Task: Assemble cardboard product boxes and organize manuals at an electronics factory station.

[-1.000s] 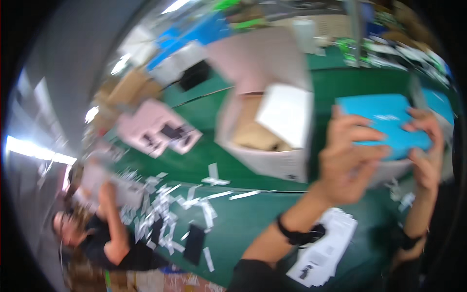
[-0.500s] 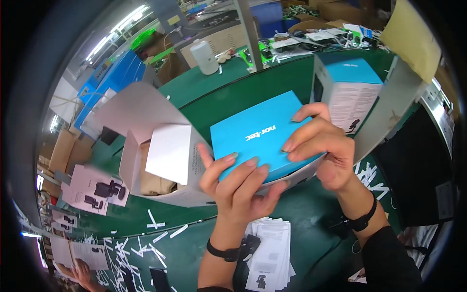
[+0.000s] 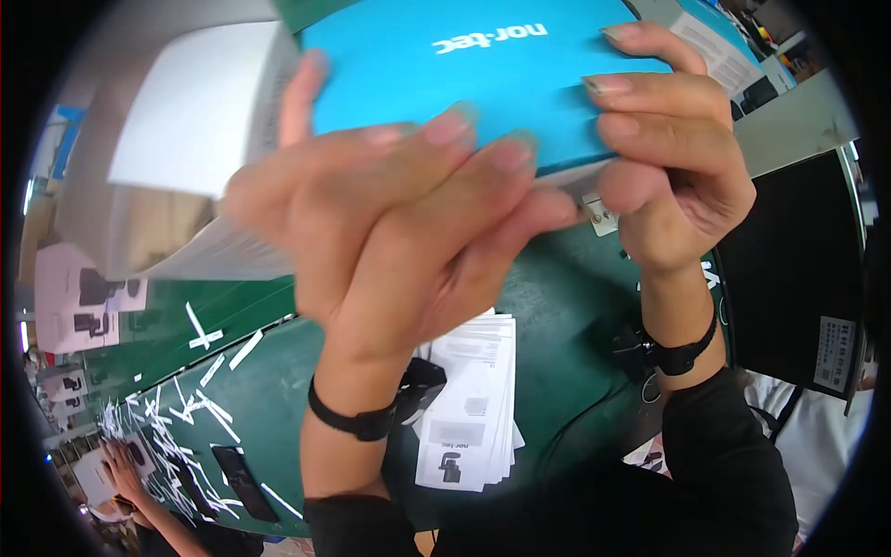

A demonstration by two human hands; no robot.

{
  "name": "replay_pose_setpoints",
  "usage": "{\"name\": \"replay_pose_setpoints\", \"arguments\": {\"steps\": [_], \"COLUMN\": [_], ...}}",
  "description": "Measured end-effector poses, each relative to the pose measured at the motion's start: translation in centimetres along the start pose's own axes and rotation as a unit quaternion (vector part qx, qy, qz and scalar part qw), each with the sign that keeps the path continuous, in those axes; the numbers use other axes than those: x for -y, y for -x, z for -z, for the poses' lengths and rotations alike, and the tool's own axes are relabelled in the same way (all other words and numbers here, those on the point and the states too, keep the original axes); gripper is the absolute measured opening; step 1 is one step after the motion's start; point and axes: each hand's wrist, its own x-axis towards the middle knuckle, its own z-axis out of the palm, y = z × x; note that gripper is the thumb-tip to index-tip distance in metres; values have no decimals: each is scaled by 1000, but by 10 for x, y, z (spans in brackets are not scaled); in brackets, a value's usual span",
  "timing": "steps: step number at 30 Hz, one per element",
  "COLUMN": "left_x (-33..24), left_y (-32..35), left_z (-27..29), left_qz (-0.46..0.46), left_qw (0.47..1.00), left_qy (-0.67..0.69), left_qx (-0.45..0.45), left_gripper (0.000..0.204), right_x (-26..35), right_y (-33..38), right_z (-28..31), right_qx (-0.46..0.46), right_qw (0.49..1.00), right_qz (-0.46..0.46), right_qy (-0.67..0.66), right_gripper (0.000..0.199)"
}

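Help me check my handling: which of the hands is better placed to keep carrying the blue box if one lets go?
Probably the right hand: its fingers curl over the blue box top with the thumb under the edge. The left hand mostly lies flat against the box's near side.

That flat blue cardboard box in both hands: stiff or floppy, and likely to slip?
The flat blue cardboard box probably stays stiff: its edges look straight under the left hand and right hand. Its smooth, glossy-looking face may be slippery.

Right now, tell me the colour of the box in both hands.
Bright blue box with white lettering on top; head view.
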Motion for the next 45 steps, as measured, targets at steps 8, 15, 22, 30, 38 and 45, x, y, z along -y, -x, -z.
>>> {"name": "replay_pose_setpoints", "arguments": {"steps": [8, 15, 22, 30, 38, 45], "left_x": [-11, -84, -126, -101, -100, -96], "left_y": [1, 13, 63, 42, 19, -63], "left_z": [-7, 98, 113, 132, 164, 178], "left_qz": [143, 308, 466, 506, 430, 296], "left_qw": [984, 939, 728, 645, 792, 943], "left_qy": [107, 5, -23, -10, -20, -29], "left_qx": [-22, 154, 502, 572, 433, -147], "left_gripper": [23, 67, 104, 89, 45, 23], "right_x": [19, 11, -21, 45, 87, 42], "right_y": [9, 4, 20, -7, -92, -73], "right_z": [-21, -17, -16, -39, -142, -148], "right_qx": [-92, -127, -180, -103, 29, 22], "right_qw": [985, 965, 947, 928, 964, 954], "right_qz": [-135, -123, -87, -24, -73, -285], "right_qy": [53, 194, 252, 358, 254, 94], "right_gripper": [19, 10, 13, 14, 29, 29]}}
